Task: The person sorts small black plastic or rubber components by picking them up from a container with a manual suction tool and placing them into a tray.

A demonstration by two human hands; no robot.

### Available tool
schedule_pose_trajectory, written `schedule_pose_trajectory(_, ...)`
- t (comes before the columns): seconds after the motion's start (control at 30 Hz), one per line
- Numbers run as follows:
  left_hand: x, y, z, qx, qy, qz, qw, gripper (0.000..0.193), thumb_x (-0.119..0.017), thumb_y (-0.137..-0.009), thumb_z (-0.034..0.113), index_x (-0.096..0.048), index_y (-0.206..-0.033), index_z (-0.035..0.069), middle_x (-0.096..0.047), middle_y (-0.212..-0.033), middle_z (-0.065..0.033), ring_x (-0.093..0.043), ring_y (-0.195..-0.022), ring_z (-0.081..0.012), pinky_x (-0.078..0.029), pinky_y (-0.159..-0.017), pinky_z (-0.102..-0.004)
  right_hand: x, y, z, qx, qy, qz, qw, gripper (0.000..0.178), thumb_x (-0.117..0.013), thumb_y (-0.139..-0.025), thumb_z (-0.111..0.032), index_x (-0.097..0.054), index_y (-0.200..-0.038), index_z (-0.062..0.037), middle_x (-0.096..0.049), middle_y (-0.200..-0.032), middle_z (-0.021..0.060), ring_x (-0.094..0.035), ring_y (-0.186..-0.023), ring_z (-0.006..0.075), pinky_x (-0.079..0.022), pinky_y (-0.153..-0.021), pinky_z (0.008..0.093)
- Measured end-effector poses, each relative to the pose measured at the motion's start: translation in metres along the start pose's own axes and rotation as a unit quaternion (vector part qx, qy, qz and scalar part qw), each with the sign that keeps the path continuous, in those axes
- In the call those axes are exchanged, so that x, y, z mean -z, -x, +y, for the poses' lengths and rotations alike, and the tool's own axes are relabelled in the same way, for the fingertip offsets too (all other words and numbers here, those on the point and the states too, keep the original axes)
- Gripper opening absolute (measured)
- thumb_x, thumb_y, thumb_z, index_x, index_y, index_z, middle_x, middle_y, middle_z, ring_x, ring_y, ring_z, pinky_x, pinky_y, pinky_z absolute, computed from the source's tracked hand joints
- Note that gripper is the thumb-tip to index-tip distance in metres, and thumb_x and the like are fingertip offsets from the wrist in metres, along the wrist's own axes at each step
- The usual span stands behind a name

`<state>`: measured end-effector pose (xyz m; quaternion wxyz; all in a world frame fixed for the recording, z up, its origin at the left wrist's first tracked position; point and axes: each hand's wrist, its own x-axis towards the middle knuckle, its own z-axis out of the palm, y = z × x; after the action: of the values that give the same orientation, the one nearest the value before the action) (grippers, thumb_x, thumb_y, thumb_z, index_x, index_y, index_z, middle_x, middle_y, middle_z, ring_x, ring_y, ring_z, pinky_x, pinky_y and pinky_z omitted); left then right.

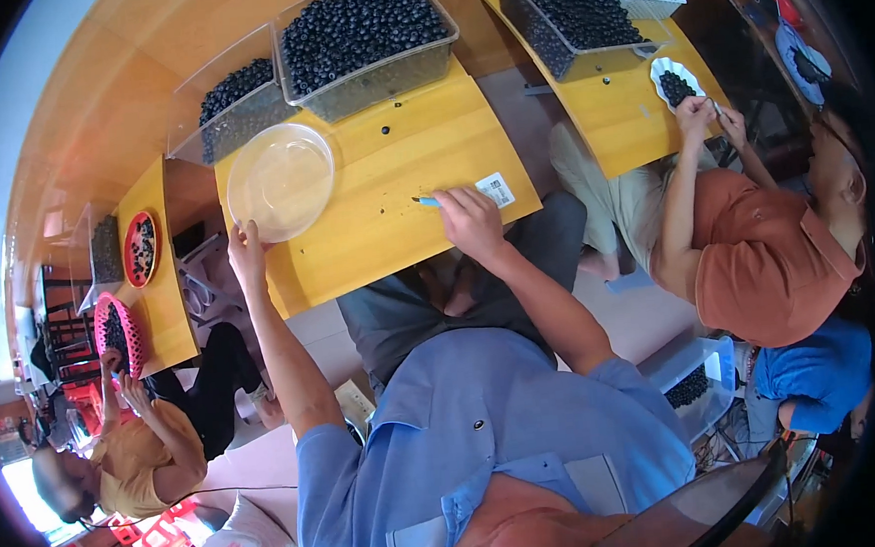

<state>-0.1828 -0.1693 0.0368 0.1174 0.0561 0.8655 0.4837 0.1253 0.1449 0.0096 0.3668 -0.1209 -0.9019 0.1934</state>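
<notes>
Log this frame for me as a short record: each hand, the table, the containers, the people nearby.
Left hand: at the near rim of the clear round bowl
Right hand: holding a small blue tool over the yellow table
Beside right hand: white printed card
Far edge of table: two clear bins of dark berries
Loose on table: a dark berry
Nearby: person in rust shirt, right; person in yellow shirt, left

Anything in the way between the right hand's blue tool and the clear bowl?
Nothing visible. Between the right hand with its blue tool and the clear bowl lies only yellow tabletop with dark specks; a loose berry sits farther back, off that line.
</notes>
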Motion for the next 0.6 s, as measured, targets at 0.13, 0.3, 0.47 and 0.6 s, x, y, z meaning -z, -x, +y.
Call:
schedule_pose_trajectory(0.13, -0.023, 0.002, -0.006, -0.093, -0.184, 0.225, 0.952, 0.056, -0.067, -0.103, 0.032, -0.055, -0.147, -0.001, -0.066, -0.129, -0.0212, -0.063, -0.119, -0.0312, -0.053, -0.096, -0.0441, 0.0, -0.004, -0.001, -0.008, -0.011, 0.01, 1.0, 0.023, -0.069, -0.086, -0.003, -0.073, -0.108, -0.0048, -0.072, -0.095, 0.0096, -0.07, -0.088, 0.031, -0.057, -0.076, 0.0441)
schedule_pose_trajectory(0.3, -0.056, 0.025, 0.064, -0.301, -0.19, 0.225, 0.907, 0.047, -0.073, -0.097, 0.026, -0.063, -0.138, 0.004, -0.067, -0.124, -0.019, -0.059, -0.118, -0.035, -0.048, -0.103, -0.0483, 0.009, -0.008, 0.014, -0.049, -0.035, -0.016, 0.998, 0.019, -0.07, -0.086, -0.006, -0.073, -0.105, -0.0052, -0.071, -0.093, 0.011, -0.07, -0.088, 0.0323, -0.057, -0.076, 0.0452)
schedule_pose_trajectory(0.47, -0.053, 0.01, 0.165, -0.417, -0.286, 0.204, 0.838, 0.034, -0.072, -0.093, 0.016, -0.07, -0.126, 0.01, -0.072, -0.116, -0.0123, -0.063, -0.104, -0.0361, -0.05, -0.095, -0.0435, 0.019, -0.02, 0.038, -0.118, 0.007, -0.008, 0.993, 0.017, -0.072, -0.086, -0.009, -0.073, -0.103, -0.0061, -0.071, -0.093, 0.0112, -0.07, -0.087, 0.0332, -0.056, -0.075, 0.0472)
schedule_pose_trajectory(0.6, -0.053, -0.008, 0.178, -0.395, -0.288, 0.22, 0.844, 0.022, -0.07, -0.094, 0.016, -0.075, -0.114, 0.008, -0.073, -0.108, -0.0143, -0.065, -0.097, -0.037, -0.052, -0.09, -0.0459, 0.015, -0.017, 0.039, -0.141, 0.018, 0.002, 0.99, 0.017, -0.073, -0.086, -0.007, -0.073, -0.103, -0.0053, -0.07, -0.091, 0.0112, -0.071, -0.087, 0.0331, -0.056, -0.073, 0.0445)
